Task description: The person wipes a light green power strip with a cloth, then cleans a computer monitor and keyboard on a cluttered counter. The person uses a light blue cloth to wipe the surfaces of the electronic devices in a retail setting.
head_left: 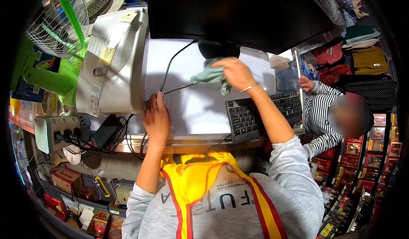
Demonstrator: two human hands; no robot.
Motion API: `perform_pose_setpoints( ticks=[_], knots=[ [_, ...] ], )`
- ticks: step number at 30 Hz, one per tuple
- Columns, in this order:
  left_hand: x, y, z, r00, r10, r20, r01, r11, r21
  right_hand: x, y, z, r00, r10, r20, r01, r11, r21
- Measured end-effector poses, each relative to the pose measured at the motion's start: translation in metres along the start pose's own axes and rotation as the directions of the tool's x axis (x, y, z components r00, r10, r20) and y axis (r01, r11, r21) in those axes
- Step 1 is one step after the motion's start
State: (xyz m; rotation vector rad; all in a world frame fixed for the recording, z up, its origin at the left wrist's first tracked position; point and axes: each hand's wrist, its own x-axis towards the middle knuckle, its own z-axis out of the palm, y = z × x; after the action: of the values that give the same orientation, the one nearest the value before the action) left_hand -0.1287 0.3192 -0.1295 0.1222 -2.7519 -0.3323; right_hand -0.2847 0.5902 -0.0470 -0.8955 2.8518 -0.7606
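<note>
My right hand (238,74) holds a crumpled pale green cloth (207,75) above the white desktop (191,117). It is slightly blurred and wears a bangle at the wrist. My left hand (157,116) pinches black cables (172,60) at the desk's left side. One cable rises from these fingers towards the underside of the black monitor (236,12); another runs to the cloth, where its end is hidden. The monitor's round black base (219,49) stands just behind the cloth. A black keyboard (252,117) lies beneath my right forearm.
A grey-white boxy machine (111,66) borders the desk on the left, beside a green fan (64,76). Plugs fill a power strip (57,133) next to a black power adapter (107,132). At right, a small person in a striped top (319,111) grips the desk's edge.
</note>
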Motion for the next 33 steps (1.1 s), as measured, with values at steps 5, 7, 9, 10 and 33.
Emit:
perform_pose_setpoints(
  ticks=[5,7,9,10,33],
  knots=[
    [-0.002,-0.002,-0.003,1.000,0.005,0.015,-0.006,1.000,0.006,-0.014,0.061,-0.016,0.935,0.211,-0.286,-0.265,0.950,-0.166],
    [-0.001,-0.001,-0.002,1.000,0.017,0.016,-0.017,1.000,0.000,-0.010,0.097,0.007,0.913,0.272,-0.304,-0.350,0.905,-0.241],
    [0.000,0.001,-0.001,1.000,0.027,0.013,-0.027,1.000,-0.004,0.002,0.108,0.034,0.902,0.260,-0.345,-0.372,0.873,-0.314],
    [0.000,0.001,0.000,1.000,0.027,0.010,-0.027,1.000,0.000,0.008,0.108,0.035,0.912,0.325,-0.250,-0.400,0.840,-0.365],
    [0.003,0.000,-0.007,1.000,-0.007,-0.007,0.007,0.999,-0.033,-0.030,-0.005,-0.013,0.922,0.236,0.307,-0.168,0.958,-0.233]
  ],
)
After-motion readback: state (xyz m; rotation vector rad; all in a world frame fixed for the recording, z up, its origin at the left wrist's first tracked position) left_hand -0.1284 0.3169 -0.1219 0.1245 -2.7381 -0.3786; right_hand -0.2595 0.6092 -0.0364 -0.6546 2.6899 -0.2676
